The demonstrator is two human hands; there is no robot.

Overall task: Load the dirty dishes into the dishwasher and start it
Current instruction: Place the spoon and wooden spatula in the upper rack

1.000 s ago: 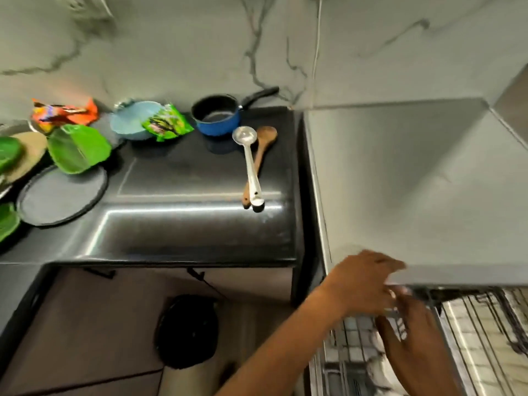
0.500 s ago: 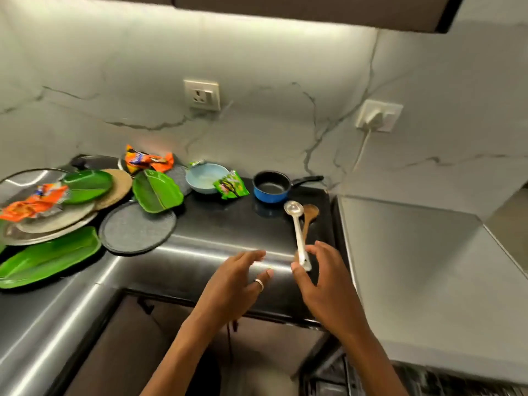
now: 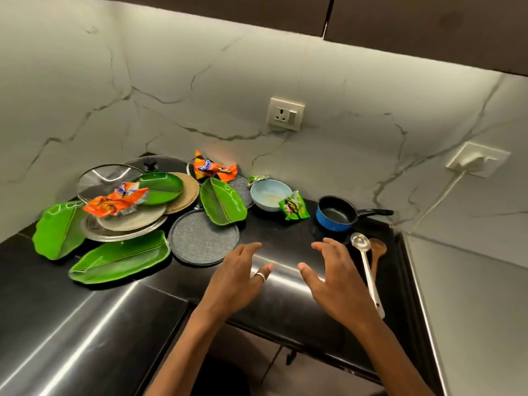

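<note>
Over the counter point(image 3: 285, 232), left hand point(image 3: 237, 278) and right hand point(image 3: 334, 278) spread (empty); ladle point(image 3: 367, 264) beside the right — ungripped.

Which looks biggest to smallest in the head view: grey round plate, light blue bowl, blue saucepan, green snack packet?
1. grey round plate
2. light blue bowl and blue saucepan: bodies look about alike, so unranked
3. green snack packet, smallest

Grey-veined white marble wall point(image 3: 200, 81), socket point(image 3: 285, 113) mid-wall, plugged socket point(image 3: 477, 162) rt; dark cabinets point(image 3: 428, 21) above w/ under-cab light; glossy black surface point(image 3: 34, 281).
</note>
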